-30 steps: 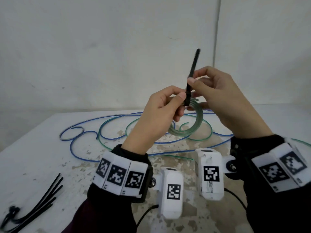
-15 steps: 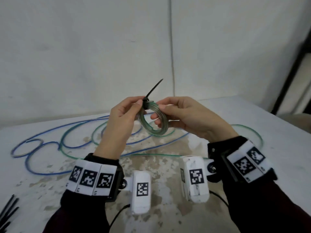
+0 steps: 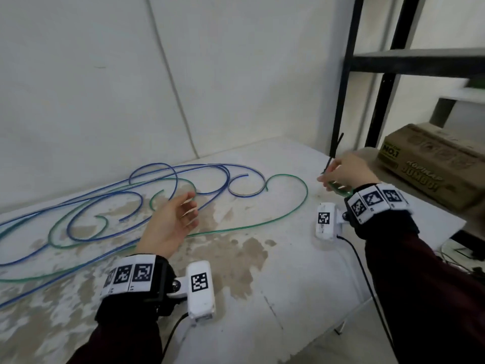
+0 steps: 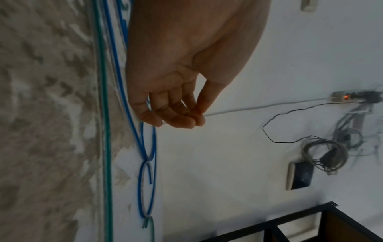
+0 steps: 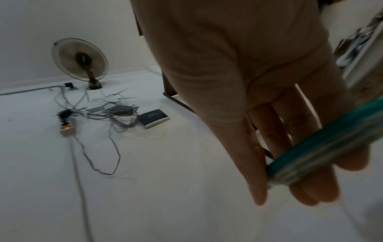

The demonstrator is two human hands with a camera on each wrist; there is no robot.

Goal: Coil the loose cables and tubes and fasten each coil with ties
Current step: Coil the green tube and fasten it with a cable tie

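White table (image 3: 275,298), worn brown patches, under both hands. Black shelf frame (image 3: 388,72) stands beyond the right fingertips, with a cardboard box (image 3: 433,166) just past the right hand's knuckles. Loose blue cable (image 3: 78,203) and loose green tube (image 3: 288,214) sprawl in open loops on the table, mostly ahead of and to the left of the left fingers; one blue run passes right under the left fingertips in the left wrist view (touching or not, cannot tell).

Left hand (image 3: 170,224) hovers palm-up over the table, fingers (image 4: 178,117) relaxed and loosely curled, holding nothing. Right hand (image 3: 343,174) is out by the table's far right edge, well apart from the left. It grips the small green coil (image 5: 323,147): the coil lies across the right fingers (image 5: 311,188), the thumb on its near side. In the head view the coil (image 3: 338,189) peeks out below the palm. Black tie (image 3: 333,156) sticks up from the coil above the right fingers, tail pointing toward the shelf frame (very blurred).

Right wrist view, floor beyond the thumb: a fan (image 5: 81,60), a power strip (image 5: 66,129), tangled grey wires (image 5: 116,114).
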